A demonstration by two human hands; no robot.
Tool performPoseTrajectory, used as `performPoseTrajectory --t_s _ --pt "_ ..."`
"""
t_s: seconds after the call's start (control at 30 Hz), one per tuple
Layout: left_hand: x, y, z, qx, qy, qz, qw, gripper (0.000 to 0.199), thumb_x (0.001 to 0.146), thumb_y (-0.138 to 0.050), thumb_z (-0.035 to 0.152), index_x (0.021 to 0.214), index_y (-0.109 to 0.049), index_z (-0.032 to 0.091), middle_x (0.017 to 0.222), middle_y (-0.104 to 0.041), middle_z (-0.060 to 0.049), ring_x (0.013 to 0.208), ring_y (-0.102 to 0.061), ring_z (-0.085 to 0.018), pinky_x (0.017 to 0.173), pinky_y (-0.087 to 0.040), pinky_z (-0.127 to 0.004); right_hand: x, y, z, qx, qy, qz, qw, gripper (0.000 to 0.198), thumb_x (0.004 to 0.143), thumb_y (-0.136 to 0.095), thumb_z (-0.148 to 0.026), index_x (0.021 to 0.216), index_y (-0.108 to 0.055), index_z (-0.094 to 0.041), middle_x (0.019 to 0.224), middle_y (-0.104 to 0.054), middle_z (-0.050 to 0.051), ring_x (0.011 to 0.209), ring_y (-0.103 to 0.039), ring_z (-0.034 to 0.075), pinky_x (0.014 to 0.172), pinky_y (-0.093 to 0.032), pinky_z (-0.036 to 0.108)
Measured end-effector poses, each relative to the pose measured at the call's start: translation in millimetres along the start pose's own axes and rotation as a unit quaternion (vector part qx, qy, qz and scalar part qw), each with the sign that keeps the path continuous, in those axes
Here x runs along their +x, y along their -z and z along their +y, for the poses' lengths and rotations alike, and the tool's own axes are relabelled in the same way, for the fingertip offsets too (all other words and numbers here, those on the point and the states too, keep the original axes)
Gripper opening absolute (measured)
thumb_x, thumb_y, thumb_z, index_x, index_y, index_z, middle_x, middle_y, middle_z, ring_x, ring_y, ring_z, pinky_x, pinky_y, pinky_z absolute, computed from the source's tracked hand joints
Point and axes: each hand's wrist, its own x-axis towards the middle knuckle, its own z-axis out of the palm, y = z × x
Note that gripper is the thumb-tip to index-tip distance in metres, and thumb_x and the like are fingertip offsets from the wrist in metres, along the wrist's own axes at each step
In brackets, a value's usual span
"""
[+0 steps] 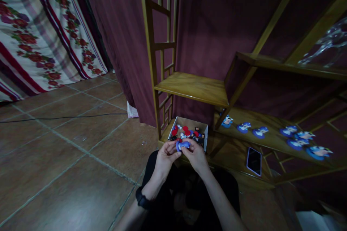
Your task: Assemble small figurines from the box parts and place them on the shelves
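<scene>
Figurine [183, 145], blue-purple with some white, sits between the fingertips of both hands — the left hand [166, 157] and the right hand [195, 156] pinch it from either side, just above the near edge of an open box [206, 143]. The hands hide part of that edge. Inside the box, small figures [185, 129] in red, black and white lie jumbled together. A bare board [195, 88] of the wooden shelf unit stands above and behind the box, and an upright post [238, 90] rises to its right. Past the post, blue figures [244, 127] are spread along a shelf [273, 127]; below them lies a phone [254, 161]. A clear ornament [329, 43] rests higher up at the right. A maroon curtain [121, 25] drops beside the unit — near it, a dark cable [65, 117] crosses the tiled floor [103, 133].
</scene>
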Motion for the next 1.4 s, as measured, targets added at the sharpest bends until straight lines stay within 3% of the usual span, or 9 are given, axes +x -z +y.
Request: performPoseTrajectory --t_s 0.23,0.6,0.83,1.1,1.27,1.4 --pt "-1 0 1 0.007 -0.012 -0.006 1.0 0.038 0.059 -0.071 0.004 0.092 -0.058 0.016 0.107 -0.066 -0.009 0.102 -0.059 -0.02 0.089 -0.045 -0.031 0 -3 3 -0.009 0.005 0.016 1.0 0.029 0.071 -0.059 -0.026 0.1 -0.062 -0.023 0.09 -0.069 0.003 0.08 -0.065 0.02 0.077 -0.051 0.034" --pt "-3 0 -1 0.007 -0.036 0.016 0.999 0.04 0.062 -0.07 0.008 0.099 -0.058 0.017 0.106 -0.066 -0.008 0.104 -0.058 -0.02 0.093 -0.042 -0.033 -1 -8 -3 0.068 -0.007 0.002 0.998 0.036 0.071 -0.06 -0.028 0.107 -0.058 -0.021 0.1 -0.068 0.006 0.091 -0.064 0.021 0.086 -0.048 0.037" --pt "-10 4 0 0.026 -0.112 0.022 0.993 0.04 0.064 -0.067 0.007 0.1 -0.056 0.019 0.112 -0.062 -0.007 0.109 -0.055 -0.021 0.097 -0.039 -0.036 -8 -13 -9 0.092 -0.004 -0.025 0.995 0.038 0.073 -0.059 -0.027 0.111 -0.058 -0.022 0.108 -0.065 0.005 0.096 -0.062 0.021 0.089 -0.046 0.036" --pt "-26 2 7 0.083 -0.148 0.018 0.985 0.042 0.067 -0.063 0.009 0.107 -0.055 0.021 0.117 -0.059 -0.008 0.11 -0.054 -0.021 0.095 -0.041 -0.034 -18 -17 -20 0.102 0.007 -0.037 0.994 0.031 0.074 -0.058 -0.025 0.104 -0.06 -0.021 0.105 -0.066 0.005 0.096 -0.061 0.021 0.088 -0.047 0.036" --pt "-32 7 11 0.064 -0.136 0.02 0.988 0.041 0.065 -0.066 0.01 0.104 -0.057 0.02 0.113 -0.061 -0.008 0.107 -0.055 -0.021 0.092 -0.042 -0.033 -22 -21 -21 0.101 0.01 -0.03 0.994 0.033 0.075 -0.059 -0.029 0.107 -0.059 -0.021 0.107 -0.065 0.006 0.098 -0.06 0.022 0.09 -0.045 0.039" --pt "-37 12 11 0.01 -0.088 0.024 0.996 0.041 0.066 -0.067 0.012 0.105 -0.055 0.018 0.106 -0.064 -0.008 0.102 -0.058 -0.02 0.091 -0.043 -0.034 -28 -22 -17 0.15 0.001 -0.032 0.988 0.044 0.073 -0.06 -0.032 0.116 -0.053 -0.023 0.111 -0.063 0.007 0.101 -0.059 0.023 0.087 -0.048 0.039"
